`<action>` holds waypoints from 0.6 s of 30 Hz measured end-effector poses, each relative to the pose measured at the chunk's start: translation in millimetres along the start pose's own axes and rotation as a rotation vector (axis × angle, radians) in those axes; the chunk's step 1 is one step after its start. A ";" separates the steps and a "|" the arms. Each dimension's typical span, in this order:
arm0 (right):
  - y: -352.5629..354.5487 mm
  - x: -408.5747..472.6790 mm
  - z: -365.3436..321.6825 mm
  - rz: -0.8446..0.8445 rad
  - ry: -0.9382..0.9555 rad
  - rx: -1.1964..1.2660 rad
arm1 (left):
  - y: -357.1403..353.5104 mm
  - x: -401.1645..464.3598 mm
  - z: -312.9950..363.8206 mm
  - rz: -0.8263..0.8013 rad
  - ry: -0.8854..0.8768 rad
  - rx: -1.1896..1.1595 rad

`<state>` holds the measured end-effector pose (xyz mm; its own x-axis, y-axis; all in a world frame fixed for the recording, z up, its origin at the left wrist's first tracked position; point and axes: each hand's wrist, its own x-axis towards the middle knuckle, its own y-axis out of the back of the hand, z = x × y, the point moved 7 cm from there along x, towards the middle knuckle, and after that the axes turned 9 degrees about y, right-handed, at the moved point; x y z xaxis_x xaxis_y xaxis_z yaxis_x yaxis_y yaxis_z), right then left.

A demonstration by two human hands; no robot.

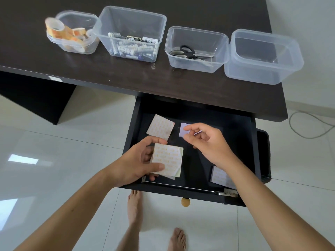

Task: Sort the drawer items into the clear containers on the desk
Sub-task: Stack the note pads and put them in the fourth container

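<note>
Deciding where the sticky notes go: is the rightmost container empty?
Apparently empty: the rightmost container shows only clear walls and the dark desk through its base.

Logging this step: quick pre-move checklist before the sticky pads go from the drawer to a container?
1. Left hand holds the pad stack: ok.
2. Right hand grip on the purple pad: not ok, fingers above it, holding nothing.
3. Empty container free for pads: ok.
4. Drawer cleared: not ok, patterned pad and corner pad remain.
5. Stack sheet count: cannot tell.
</note>
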<state>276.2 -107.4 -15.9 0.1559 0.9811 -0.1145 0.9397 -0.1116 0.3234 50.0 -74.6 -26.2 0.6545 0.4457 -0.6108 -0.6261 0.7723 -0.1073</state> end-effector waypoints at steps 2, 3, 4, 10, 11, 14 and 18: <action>-5.6 11.6 2.2 0.001 0.024 -0.089 | 1.3 -2.1 -3.8 0.003 0.019 0.018; -9.9 18.2 3.2 -0.001 0.045 -0.135 | 1.6 -1.8 -4.0 0.004 0.023 0.011; -14.6 25.3 4.0 -0.005 0.067 -0.183 | 2.1 -1.2 -3.5 0.008 0.023 -0.005; -42.1 63.1 20.0 -0.047 0.072 -0.458 | 3.7 -1.1 -1.1 -0.003 0.007 -0.076; -45.4 66.3 23.7 -0.059 0.063 -0.518 | 3.6 -0.8 -1.2 -0.003 0.010 -0.066; -52.0 69.7 30.4 -0.077 0.046 -0.612 | 2.5 0.4 -2.1 -0.008 0.013 -0.038; -49.7 67.3 27.1 -0.038 0.048 -0.561 | 0.6 1.1 -3.0 0.001 0.022 0.002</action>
<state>248.2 -40.1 -65.2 0.0983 0.9904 -0.0970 0.6367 0.0123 0.7710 49.1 -75.0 -29.3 0.6441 0.4364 -0.6283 -0.6258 0.7729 -0.1048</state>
